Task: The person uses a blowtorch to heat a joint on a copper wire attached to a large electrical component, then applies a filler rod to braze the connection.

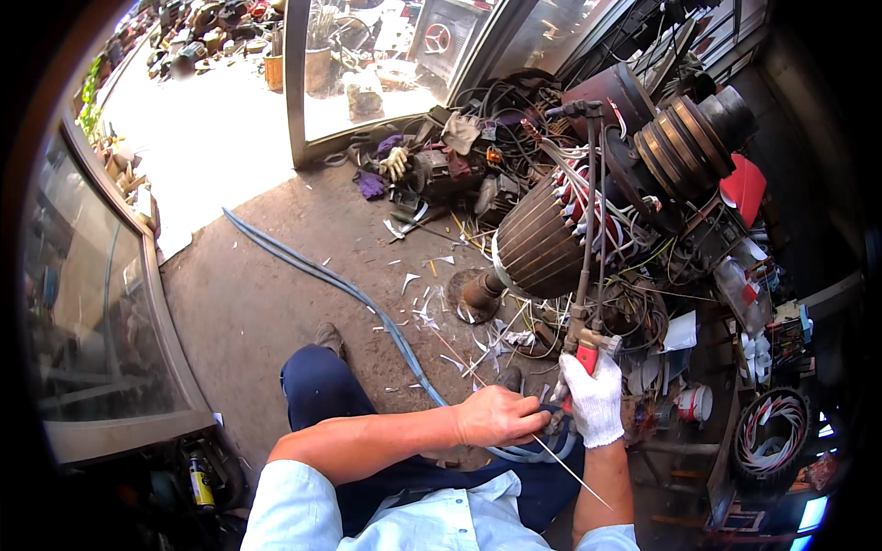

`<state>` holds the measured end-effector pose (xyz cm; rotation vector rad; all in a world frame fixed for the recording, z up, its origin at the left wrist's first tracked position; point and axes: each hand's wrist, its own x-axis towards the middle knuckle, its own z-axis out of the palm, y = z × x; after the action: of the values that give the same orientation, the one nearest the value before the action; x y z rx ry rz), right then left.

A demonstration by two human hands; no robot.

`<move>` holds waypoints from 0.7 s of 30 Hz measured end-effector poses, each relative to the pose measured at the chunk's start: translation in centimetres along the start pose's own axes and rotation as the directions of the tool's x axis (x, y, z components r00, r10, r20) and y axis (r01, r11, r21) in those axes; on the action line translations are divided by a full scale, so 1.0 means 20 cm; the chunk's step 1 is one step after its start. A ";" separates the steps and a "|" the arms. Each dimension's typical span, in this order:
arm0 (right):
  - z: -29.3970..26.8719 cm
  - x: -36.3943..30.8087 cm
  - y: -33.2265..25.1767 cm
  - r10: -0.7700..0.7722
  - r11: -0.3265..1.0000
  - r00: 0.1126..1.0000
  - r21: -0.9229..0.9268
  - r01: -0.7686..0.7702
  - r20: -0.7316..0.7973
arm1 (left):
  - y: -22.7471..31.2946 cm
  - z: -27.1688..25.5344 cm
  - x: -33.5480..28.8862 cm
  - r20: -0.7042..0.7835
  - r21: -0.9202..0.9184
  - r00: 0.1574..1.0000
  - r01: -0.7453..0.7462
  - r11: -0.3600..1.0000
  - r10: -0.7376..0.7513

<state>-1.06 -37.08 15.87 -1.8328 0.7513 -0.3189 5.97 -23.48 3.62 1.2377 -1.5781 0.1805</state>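
Left hand: bare hand (501, 416), in front of the torso; fingers closed on the thin rod.
Thin rod (577, 476): runs obliquely through the left fingers; near end points right, passing in front of the right forearm; far end extends left over the floor.
Right hand: gloved hand (595, 399), just right of the left hand; fingers wrapped around the torch handle.
Torch (585, 356): red handle in the right glove; tubes rise toward the far side, overlapping the rotor in view. Contact with the rotor: cannot tell.
Rotor (542, 250): ribbed dark cylinder, tilted, right of centre; white and red leads at its far end; shaft end at a round metal base (467, 296).
Hoses (367, 303): blue pair, crossing the floor from far left to the hands.
Floor (230, 340): broadest stretch lies left of the hoses, bounded left by the glazed door (129, 430), far side by the doorway post (296, 83).
Right-side limits: loose cables (634, 317), a white bucket (695, 402) and a wound ring (770, 433) crowd the area beside the right arm.
Scraps (427, 312): white strips, scattered left of the base.
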 end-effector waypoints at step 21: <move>-0.02 0.02 0.07 -0.117 0.969 0.992 -0.224 0.106 -0.039 | -0.14 -0.27 0.09 -0.412 -0.029 0.834 0.391 0.920 -0.368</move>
<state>-1.49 -37.94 14.81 -2.0895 0.7449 -0.3689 11.77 -22.31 5.94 1.4255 -0.9472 0.2131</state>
